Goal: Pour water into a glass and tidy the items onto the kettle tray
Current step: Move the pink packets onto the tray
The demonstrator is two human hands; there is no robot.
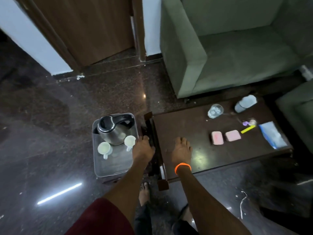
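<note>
big boxy green armchair (237, 48) up top, soft velvety fabric, squared arms, and a brown wooden door (88, 28) to its left. underfoot it's polished dark speckled stone floor (50, 116), glossy enough to throw back a light streak. here's the low coffee table (194, 133), dark wood, rectangular, smooth top with a dull sheen. just left of it sits the kettle tray (111, 168), rounded-corner rectangle, looks like brushed metal. on the tray, the steel electric kettle (112, 131) with its black lid and handle, rounded belly, and two small white cups (104, 148) (130, 141) in front of it, each with a little handle. over on the table's far side, a plastic water bottle (245, 103) lying down, near it the clear drinking glass (215, 111) standing upright. a blue-and-white packet (272, 136) by the right edge, two pink rounded sachets (217, 137) (232, 135) side by side, a thin yellow stick (248, 129). left hand (143, 150) at the tray's right edge against the table's raised end, grip hard to tell. right hand (181, 150) lies flat on the tabletop, fingers spread, holding nothing, orange beaded band (183, 167) on the wrist.
</note>
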